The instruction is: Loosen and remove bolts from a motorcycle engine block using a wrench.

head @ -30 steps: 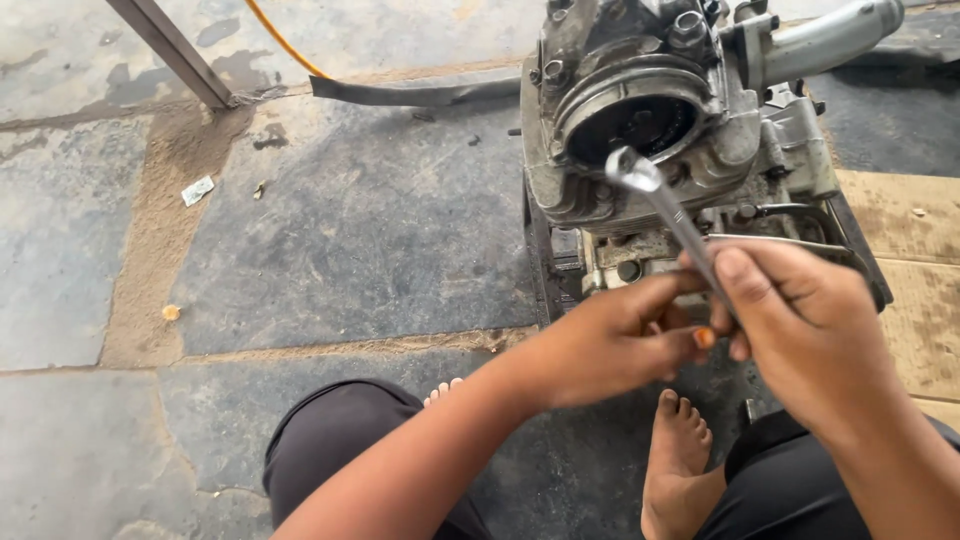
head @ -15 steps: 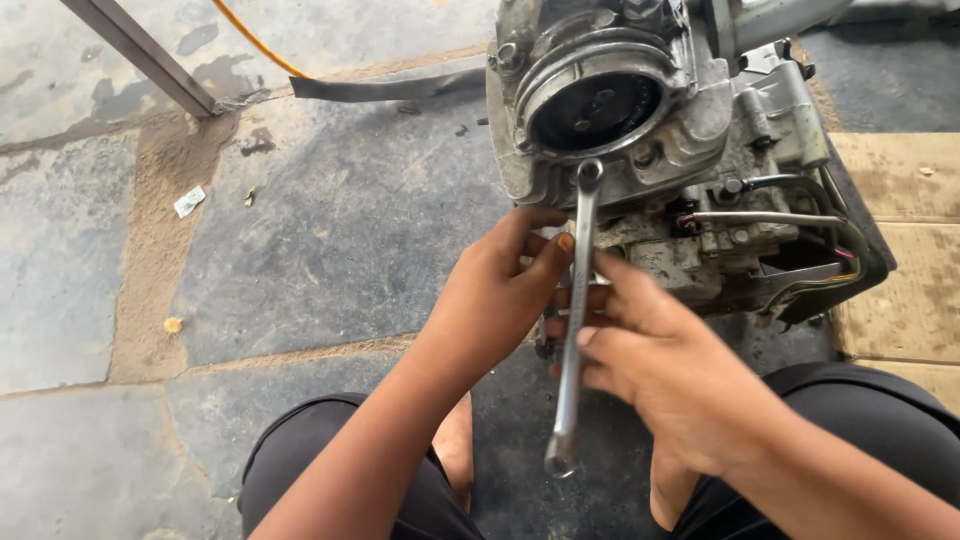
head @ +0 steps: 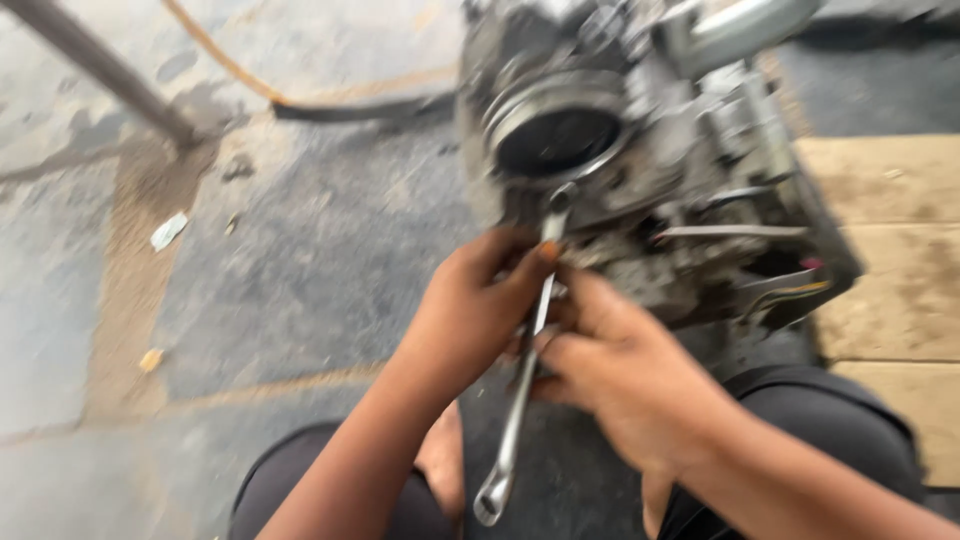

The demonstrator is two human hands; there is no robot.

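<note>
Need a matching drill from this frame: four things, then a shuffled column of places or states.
Things:
1. spanner
2. engine
3. left hand
4. paper scrap

Places/states:
A. lies alone on the stone floor, far left
B. sits on the floor ahead of the person, round opening facing the camera
C. runs between both hands, ring end hanging low
D. thumb against the spanner's shank

Pairs: 1-C, 2-B, 3-D, 4-A
</note>
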